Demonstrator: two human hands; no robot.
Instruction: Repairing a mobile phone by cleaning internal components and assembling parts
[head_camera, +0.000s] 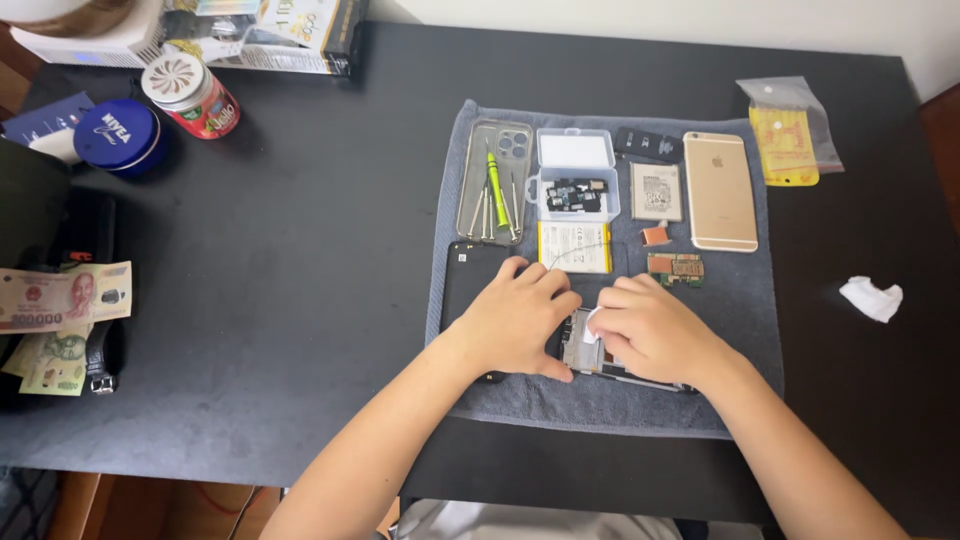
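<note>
Down at the near edge of the grey towel (600, 405) lies the opened phone frame (580, 348), half hidden under both hands. Left hand (515, 318) presses flat on it, fingers spread, gripping nothing. Right hand (655, 330) pinches a small white wipe (592, 322) against the frame. Just left, touching the left hand, a black back cover (468, 282). Beyond the fingers, a yellow-edged battery (574, 247) and a small circuit board (675, 268). Further back, a clear case with screwdrivers (493, 190), a parts box (572, 180) and a gold phone (720, 190).
</note>
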